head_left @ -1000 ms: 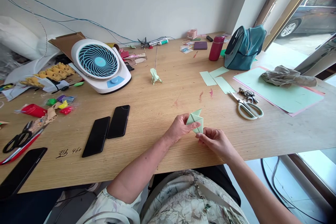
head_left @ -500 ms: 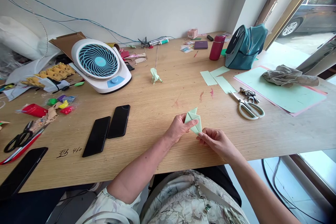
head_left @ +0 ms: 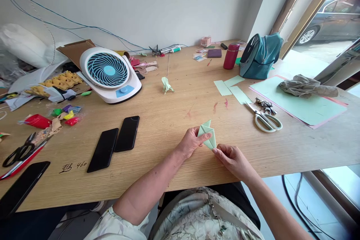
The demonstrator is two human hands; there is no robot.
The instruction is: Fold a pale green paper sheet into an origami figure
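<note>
A light green folded paper [head_left: 207, 134] is held just above the wooden table's front part, its pointed flap up and its narrow tip down. My left hand [head_left: 191, 142] grips its left side, with the thumb lying across the front. At the lower tip, my right hand [head_left: 229, 158] pinches the paper between thumb and fingers. Behind them, a finished-looking green origami figure [head_left: 167, 85] stands on the table. Light green paper strips [head_left: 239, 94] lie to the right, touching the open blades of white-handled scissors [head_left: 267, 120].
Two black phones [head_left: 102, 150] lie left of my arms. A white fan [head_left: 109, 73] stands at the back left. Keys [head_left: 266, 105], a red bottle [head_left: 231, 56], a teal bag [head_left: 262, 56] and large green sheets [head_left: 298, 101] with a grey cloth [head_left: 306, 87] occupy the right side.
The camera view has shifted slightly, so the table contents sit a little lower. Both hands keep their hold on the folded paper, with hardly any movement against the table.
</note>
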